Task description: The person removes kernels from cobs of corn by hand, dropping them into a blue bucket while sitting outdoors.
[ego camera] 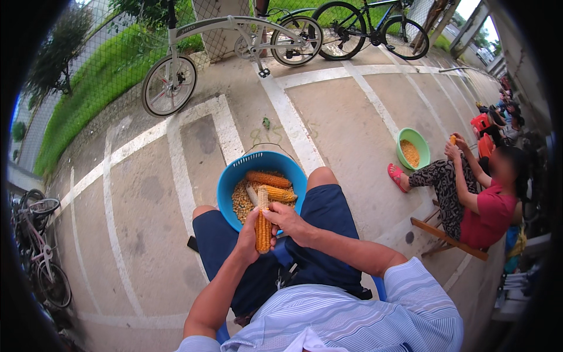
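Note:
Both my hands are closed around one upright ear of dried corn [263, 231] above my lap. Its top part is a bare pale cob, while yellow kernels cover the lower part. My left hand [249, 240] grips it from the left, and my right hand [288, 222] holds it from the right with the thumb on the kernels. Just beyond, a blue plastic bucket [224, 193] with a wire handle stands between my knees. Inside lie an orange corn ear [268, 179], a yellow corn ear [279, 194], a pale bare cob [252, 195] and loose kernels [240, 207].
At right a seated person [488, 207] holds a piece of corn beside a green basin [424, 152] of kernels. A folding bicycle [215, 24] and a black bicycle [374, 33] stand along the wire fence. More bicycles [44, 255] are at far left.

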Demonstrator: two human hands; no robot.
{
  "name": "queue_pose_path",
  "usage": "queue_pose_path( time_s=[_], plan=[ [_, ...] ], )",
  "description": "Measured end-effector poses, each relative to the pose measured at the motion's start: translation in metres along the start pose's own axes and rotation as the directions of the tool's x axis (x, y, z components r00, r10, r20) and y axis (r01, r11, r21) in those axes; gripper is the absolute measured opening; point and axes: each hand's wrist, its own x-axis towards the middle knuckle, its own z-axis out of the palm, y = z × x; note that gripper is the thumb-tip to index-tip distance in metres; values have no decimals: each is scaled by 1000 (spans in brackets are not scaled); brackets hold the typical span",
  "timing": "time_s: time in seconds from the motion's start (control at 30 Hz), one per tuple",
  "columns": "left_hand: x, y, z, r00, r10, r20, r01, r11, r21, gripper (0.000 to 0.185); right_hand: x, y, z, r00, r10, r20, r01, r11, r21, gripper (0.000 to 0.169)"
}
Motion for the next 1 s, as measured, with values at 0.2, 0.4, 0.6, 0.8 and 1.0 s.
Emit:
queue_pose_path(
  time_s=[0.2,0.4,0.6,0.8,1.0],
  plan=[
    [-1,-2,0,1000,-3,18,4,999,-47,51,1,4,-1,998,11,62,-12,1000,13,30],
    [0,-4,-1,1000,1,6,-1,1000,-11,49,0,6,-1,998,-1,57,0,1000,15,29],
    [0,-8,2,999,-36,-10,36,999,16,47,-1,7,2,998,48,-49,-48,999,4,31],
    [-2,-6,5,999,-32,-26,33,999,8,50,-2,2,4,995,53,-86,-47,997,68,35],
    [1,-6,0,997,-55,-46,53,998,-35,52,-1,0,2,987,148,-66,-133,972,194,34]
  ],
)
